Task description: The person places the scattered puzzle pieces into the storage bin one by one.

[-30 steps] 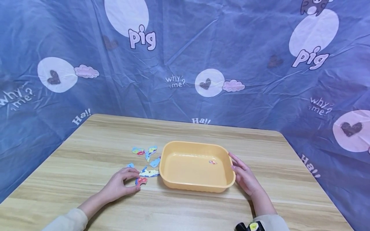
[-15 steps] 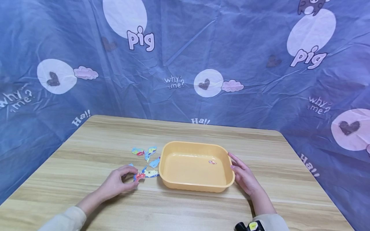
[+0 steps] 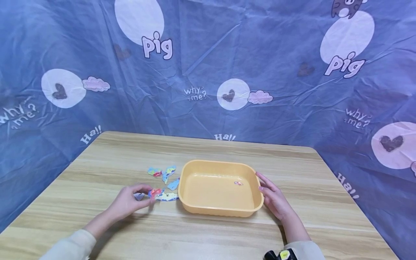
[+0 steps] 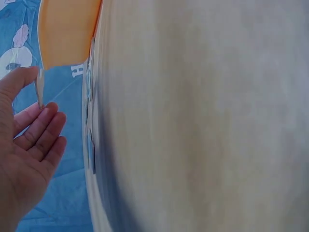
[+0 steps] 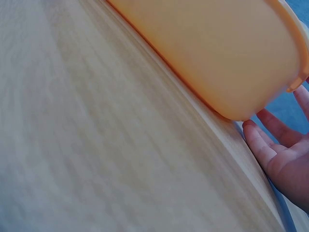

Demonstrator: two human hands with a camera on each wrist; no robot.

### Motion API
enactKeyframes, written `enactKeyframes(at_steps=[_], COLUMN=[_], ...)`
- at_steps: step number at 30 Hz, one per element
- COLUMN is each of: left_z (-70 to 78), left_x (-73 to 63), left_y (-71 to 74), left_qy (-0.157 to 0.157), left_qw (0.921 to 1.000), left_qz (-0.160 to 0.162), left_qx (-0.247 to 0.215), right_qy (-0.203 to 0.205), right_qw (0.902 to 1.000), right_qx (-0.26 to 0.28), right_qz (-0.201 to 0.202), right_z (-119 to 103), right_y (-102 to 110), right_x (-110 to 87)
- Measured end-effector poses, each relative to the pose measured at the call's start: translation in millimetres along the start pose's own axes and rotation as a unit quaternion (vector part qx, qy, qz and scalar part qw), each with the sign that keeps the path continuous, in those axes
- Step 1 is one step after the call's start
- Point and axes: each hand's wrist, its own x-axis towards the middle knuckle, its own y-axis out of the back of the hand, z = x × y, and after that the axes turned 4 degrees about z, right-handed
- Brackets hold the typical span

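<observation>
My left hand (image 3: 125,203) pinches a red-and-blue puzzle piece (image 3: 156,193) between thumb and fingertips. The left wrist view shows that piece (image 4: 40,88) nearly edge-on, held above the table, with the other fingers loosely bent. More flat pieces lie around it: a cream-and-blue piece (image 3: 169,196) by the tub, a light blue piece (image 3: 173,184), and one partly framed by my left hand. At the right end of the yellow plastic tub (image 3: 214,211), my right hand (image 3: 275,199) rests its fairly straight fingers against the wall. One small reddish piece (image 3: 238,183) lies inside the tub.
Farther back on the wooden table (image 3: 227,238) lie a green-and-red piece (image 3: 155,172) and a blue-and-yellow piece (image 3: 168,174). A blue printed cloth (image 3: 201,119) hangs behind the table and along both sides.
My left hand has lifted the red-and-blue piece and moved it slightly away from me and left, over the cream-and-blue piece's left end. The right hand and tub stay in place.
</observation>
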Motion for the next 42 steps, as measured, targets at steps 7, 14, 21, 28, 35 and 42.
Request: enactKeyframes(at_steps=[7,14,21,28,35,42], left_z=[4.9,10.9,16.7,24.4,36.9,48.8], left_x=[1.9,7.6,15.4,24.4,36.8,50.4], left_y=[6.1,9.1,11.0,12.8,13.8,16.4], left_qy=[0.019,-0.013,-0.039,-0.056,-0.068,-0.079], left_qw=[0.9998,0.9995,0.998,0.9968,0.9961,0.9955], left_qz=[-0.002,0.016,0.029,0.037,0.031,0.023], left_qx=[-0.003,0.025,0.042,0.043,0.046,0.046], right_qy=[-0.005,-0.008,-0.01,-0.008,-0.012,-0.017], right_qw=[1.0,0.9999,0.9999,0.9999,0.9998,0.9998], right_qx=[-0.002,-0.002,-0.005,-0.002,-0.004,-0.004], right_qz=[0.004,0.009,0.012,0.01,0.013,0.008], right_z=[-0.5,-0.8,-1.0,-0.6,-1.0,-2.6], right_y=[0.1,0.0,-0.3,0.4,0.0,-2.0], right_x=[-0.9,-1.8,-2.1,-1.2,-1.1,-0.7])
